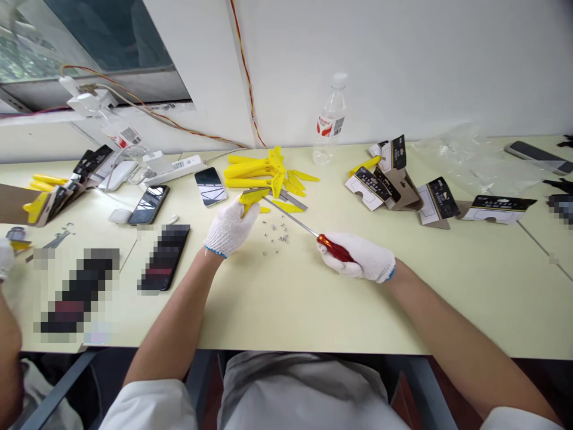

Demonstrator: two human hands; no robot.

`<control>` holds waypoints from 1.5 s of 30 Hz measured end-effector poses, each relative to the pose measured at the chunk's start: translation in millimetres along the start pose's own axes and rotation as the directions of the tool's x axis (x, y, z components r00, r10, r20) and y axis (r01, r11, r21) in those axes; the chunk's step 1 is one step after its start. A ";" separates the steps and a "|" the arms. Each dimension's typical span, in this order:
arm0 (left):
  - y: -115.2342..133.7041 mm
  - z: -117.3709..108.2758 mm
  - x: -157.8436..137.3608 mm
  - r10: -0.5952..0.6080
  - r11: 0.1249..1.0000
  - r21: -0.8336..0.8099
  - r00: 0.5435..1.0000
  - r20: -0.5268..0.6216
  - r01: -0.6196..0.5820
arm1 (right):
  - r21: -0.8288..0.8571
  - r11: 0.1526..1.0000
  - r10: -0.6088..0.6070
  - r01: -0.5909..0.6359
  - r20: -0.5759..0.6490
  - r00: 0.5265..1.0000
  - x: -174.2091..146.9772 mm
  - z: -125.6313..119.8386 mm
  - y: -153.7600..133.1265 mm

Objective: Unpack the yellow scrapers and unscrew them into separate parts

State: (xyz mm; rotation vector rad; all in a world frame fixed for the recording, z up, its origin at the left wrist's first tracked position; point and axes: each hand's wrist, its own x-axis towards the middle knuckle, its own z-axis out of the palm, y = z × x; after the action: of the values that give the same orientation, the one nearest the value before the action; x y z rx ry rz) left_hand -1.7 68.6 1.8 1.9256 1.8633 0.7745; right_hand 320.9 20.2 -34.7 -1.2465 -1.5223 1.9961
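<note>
My left hand (231, 227), in a white knit glove, is closed around a yellow plastic tool part (253, 196) with a greyish strip along it. My right hand (356, 257), gloved too, grips a screwdriver (336, 248) by its red handle. The screwdriver's shaft slants up and left, its tip at or close to the yellow part; contact is hard to make out. Below the shaft lie several small screws (283, 239). Just behind my left hand is a pile of yellow handles (250, 170), with flat yellow pieces (302, 176) and grey metal blades (293, 200) beside it.
A plastic bottle (330, 122) stands by the wall. To the right are black-and-white cardboard packages (439, 202) and a clear plastic bag (474, 158). Phones (210, 186) and a power strip (179, 169) lie left. A co-worker's gloved hand (5, 258) shows at the left edge.
</note>
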 end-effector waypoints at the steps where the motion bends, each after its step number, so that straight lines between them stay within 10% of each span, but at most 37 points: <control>1: 0.2 0.1 -0.1 0.013 1.000 -0.002 1.000 0.000 -0.013 | 0.086 0.995 0.041 -0.048 0.081 0.996 1.0 -0.8 1.9; 6: -0.8 -0.8 -0.4 0.072 0.997 0.009 0.997 -0.039 -0.071 | 0.265 0.957 0.057 -0.118 0.226 0.972 7.6 0.0 6.7; 12: -4.4 -2.8 0.3 0.088 0.996 0.007 0.994 -0.060 -0.088 | -0.011 1.000 0.011 -0.013 -0.130 0.991 2.9 14.8 -2.6; 18: -4.6 1.2 1.7 0.062 0.998 0.029 0.996 -0.059 -0.060 | -0.572 0.819 -0.409 0.030 -0.547 0.731 -5.1 26.9 -10.6; 23: -3.3 4.4 0.5 0.053 0.998 0.037 0.997 -0.049 -0.051 | -0.059 0.996 0.061 -0.069 -0.129 0.990 -7.6 12.3 -10.5; 26: -3.1 3.0 0.4 0.048 0.998 0.054 0.998 -0.036 -0.046 | 0.095 0.986 0.144 -0.140 -0.032 0.989 -5.5 7.0 -12.2; 31: -2.7 1.4 1.1 0.050 0.998 0.040 0.998 -0.031 -0.049 | -0.259 0.962 -0.011 -0.083 -0.344 0.939 -5.3 13.4 -15.4; 45: -0.7 1.9 -0.4 0.036 0.997 0.068 0.999 0.001 -0.036 | -0.249 0.966 0.000 -0.075 -0.289 0.957 -3.5 13.1 -10.2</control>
State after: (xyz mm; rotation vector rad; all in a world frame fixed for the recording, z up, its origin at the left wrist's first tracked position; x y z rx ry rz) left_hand -1.1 68.5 -0.2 2.0053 1.8832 0.7304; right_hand 310.1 13.5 -23.5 -1.5993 -1.6549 1.5848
